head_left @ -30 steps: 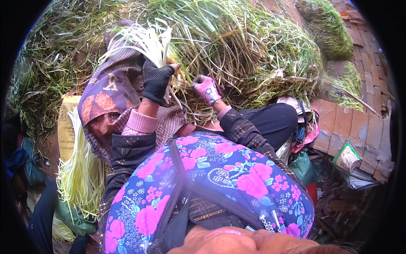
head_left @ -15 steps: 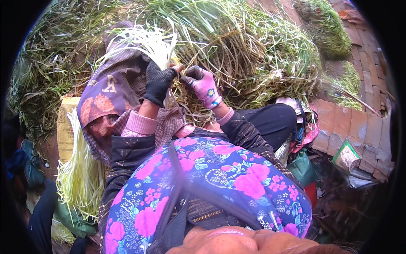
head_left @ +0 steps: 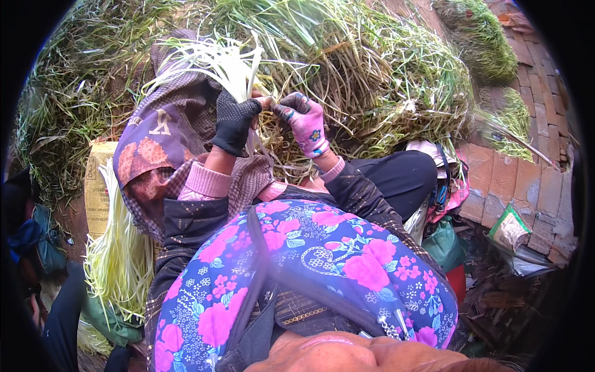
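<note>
My left hand (head_left: 235,121), in a black dotted glove with bare fingertips, is closed round a bunch of pale chives (head_left: 232,71). The white-yellow blades fan out above the fist and droop to the left, and some ends show below it. Close by on the right, my right hand (head_left: 303,124) wears a pink flowered glove with dark, soiled fingertips. Its thumb and forefinger are pinched together near the left fingertips; what lies between them is too small to make out. A checked cloth (head_left: 186,93) covers my leg under the bunch.
A large heap of green and dry grassy stalks (head_left: 372,80) lies ahead. More pale chives (head_left: 118,254) lie at my left by a yellow sack (head_left: 99,186). On the right are brick paving (head_left: 496,180), a small packet (head_left: 509,229) and a green bag (head_left: 445,248).
My right hand has turned slightly and its fingers have risen a little, still beside the left fingertips. The left hand keeps its hold on the chives.
</note>
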The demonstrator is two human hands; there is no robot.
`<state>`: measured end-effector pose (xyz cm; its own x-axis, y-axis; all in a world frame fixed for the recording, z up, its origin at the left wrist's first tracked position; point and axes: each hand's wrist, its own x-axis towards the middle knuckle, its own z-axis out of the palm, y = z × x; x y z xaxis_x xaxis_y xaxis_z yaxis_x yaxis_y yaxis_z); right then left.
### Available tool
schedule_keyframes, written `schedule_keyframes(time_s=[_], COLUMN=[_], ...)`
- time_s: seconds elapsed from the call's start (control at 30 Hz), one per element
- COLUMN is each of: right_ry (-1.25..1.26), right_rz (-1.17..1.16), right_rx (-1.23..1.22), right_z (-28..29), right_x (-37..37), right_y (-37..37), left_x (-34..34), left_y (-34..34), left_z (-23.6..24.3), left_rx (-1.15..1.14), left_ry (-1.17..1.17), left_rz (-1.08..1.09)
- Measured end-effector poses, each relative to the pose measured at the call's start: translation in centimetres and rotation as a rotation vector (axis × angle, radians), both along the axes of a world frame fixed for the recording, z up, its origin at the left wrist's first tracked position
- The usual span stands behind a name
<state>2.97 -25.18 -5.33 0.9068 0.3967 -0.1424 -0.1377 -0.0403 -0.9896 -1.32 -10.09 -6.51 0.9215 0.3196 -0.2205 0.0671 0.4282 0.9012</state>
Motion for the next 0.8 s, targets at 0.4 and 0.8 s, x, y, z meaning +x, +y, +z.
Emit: schedule_keyframes(time_s=[0.4,0.8], right_ry=[-0.395,-0.718], right_rz=[-0.009,-0.155], right_rx=[-0.369,-0.566], right_z=[-4.1,-5.6], right_x=[0.8,9.0], right_y=[-0.8,-10.9], left_x=[0.1,-1.2], left_y=[0.6,5.3], left_z=[-1.0,4.3], left_rx=[0.156,-0.255], left_ry=[0.025,-0.206], left_rz=[0.114,0.117])
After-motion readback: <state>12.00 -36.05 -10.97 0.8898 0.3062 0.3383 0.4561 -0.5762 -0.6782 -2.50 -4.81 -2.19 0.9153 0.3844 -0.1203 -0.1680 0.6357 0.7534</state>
